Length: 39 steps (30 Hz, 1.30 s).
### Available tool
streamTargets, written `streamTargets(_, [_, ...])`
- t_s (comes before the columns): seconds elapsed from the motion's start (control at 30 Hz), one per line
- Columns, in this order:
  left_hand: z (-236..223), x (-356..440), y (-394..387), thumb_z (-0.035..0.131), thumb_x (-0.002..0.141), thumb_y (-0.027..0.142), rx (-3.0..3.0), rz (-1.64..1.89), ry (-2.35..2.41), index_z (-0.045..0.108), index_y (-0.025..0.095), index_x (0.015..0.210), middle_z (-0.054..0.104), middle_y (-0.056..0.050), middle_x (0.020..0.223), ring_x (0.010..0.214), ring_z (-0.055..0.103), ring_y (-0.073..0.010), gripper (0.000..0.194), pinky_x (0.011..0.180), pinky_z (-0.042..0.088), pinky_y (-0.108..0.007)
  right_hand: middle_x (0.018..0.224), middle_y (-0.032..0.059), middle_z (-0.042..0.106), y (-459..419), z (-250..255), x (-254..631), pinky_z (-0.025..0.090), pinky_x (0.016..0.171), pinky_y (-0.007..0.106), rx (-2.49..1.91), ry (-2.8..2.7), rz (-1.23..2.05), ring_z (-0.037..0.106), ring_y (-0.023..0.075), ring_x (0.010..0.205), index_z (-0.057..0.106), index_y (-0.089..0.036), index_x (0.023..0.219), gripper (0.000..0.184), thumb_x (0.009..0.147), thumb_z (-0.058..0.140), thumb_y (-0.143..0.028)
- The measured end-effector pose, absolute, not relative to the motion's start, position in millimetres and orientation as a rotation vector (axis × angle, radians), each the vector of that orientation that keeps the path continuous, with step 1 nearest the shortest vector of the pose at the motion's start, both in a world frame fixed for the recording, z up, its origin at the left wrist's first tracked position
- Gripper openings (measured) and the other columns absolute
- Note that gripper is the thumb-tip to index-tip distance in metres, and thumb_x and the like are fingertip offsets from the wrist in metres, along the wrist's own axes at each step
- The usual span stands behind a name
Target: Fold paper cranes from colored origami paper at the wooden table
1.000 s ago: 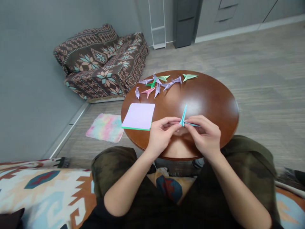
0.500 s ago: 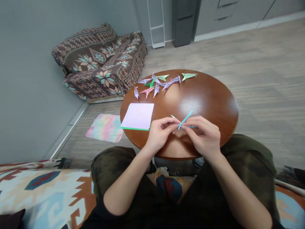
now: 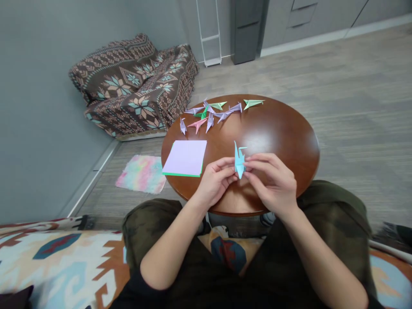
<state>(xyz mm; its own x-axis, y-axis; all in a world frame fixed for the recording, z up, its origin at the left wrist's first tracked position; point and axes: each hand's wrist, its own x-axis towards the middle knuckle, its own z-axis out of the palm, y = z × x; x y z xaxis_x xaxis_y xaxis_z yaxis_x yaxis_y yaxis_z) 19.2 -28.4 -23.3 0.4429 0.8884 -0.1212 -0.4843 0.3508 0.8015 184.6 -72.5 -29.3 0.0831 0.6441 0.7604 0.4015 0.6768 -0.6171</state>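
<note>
Head view: left hand [image 3: 217, 179] and right hand [image 3: 273, 180] pinch a pointed blue paper crane [image 3: 239, 162].

No text, label, brand, number or sign can be read anywhere in view.

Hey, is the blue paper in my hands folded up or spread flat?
Folded. The blue paper shows two slim points sticking up and a pointed lower end, between the left hand and right hand.
</note>
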Motion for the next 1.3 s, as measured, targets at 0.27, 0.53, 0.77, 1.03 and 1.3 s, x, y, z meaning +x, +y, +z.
streamTargets(0.27, [-19, 12, -23, 0.073, 0.071, 0.006, 0.485, 0.833, 0.444, 0.074, 0.010, 0.097, 0.072, -0.008, 0.086, 0.073, 0.064, -0.0105, 0.027, 0.065, 0.051, -0.017, 0.089, 0.0014, 0.070, -70, -38, 188, 0.056, 0.068, 0.033, -1.063, -1.214, 0.506, 0.068, 0.0163, 0.073, 0.076, -0.023, 0.104, 0.015, 0.094, 0.071, -0.015])
streamTargets(0.53, [-20, 13, -23, 0.079, 0.082, 0.020, 0.519, 0.805, 0.554, 0.069, 0.015, 0.093, 0.066, -0.005, 0.085, 0.069, 0.059, -0.0107, 0.016, 0.061, 0.049, -0.022, 0.096, 0.0046, 0.075, -75, -31, 184, 0.060, 0.074, 0.034, -1.052, -1.426, 0.415, 0.072, 0.0190, 0.081, 0.073, -0.023, 0.100, 0.008, 0.093, 0.072, -0.018])
streamTargets(0.77, [-22, 15, -23, 0.089, 0.077, 0.025, 0.680, 0.838, 0.600, 0.071, 0.017, 0.095, 0.067, 0.001, 0.079, 0.058, 0.054, -0.0053, 0.027, 0.055, 0.044, -0.017, 0.092, 0.0036, 0.072, -77, -30, 177, 0.060, 0.067, 0.032, -1.048, -1.441, 0.463, 0.069, 0.0163, 0.072, 0.072, -0.022, 0.106, 0.017, 0.089, 0.076, -0.018])
streamTargets(1.03, [-19, 14, -22, 0.089, 0.074, 0.020, 0.753, 0.911, 0.608, 0.076, 0.016, 0.097, 0.075, -0.002, 0.088, 0.078, 0.069, -0.0096, 0.027, 0.073, 0.053, -0.018, 0.086, 0.0029, 0.073, -75, -35, 178, 0.059, 0.063, 0.028, -1.071, -1.385, 0.556, 0.070, 0.0159, 0.071, 0.074, -0.021, 0.091, 0.004, 0.089, 0.074, -0.017])
streamTargets(1.3, [-25, 15, -20, 0.094, 0.070, 0.023, 0.934, 0.950, 0.639, 0.075, 0.019, 0.103, 0.077, -0.003, 0.092, 0.074, 0.070, -0.0115, 0.038, 0.071, 0.055, -0.021, 0.083, 0.0036, 0.076, -75, -33, 175, 0.059, 0.059, 0.028, -1.110, -1.273, 0.654, 0.072, 0.0173, 0.068, 0.074, -0.021, 0.087, 0.004, 0.088, 0.076, -0.024])
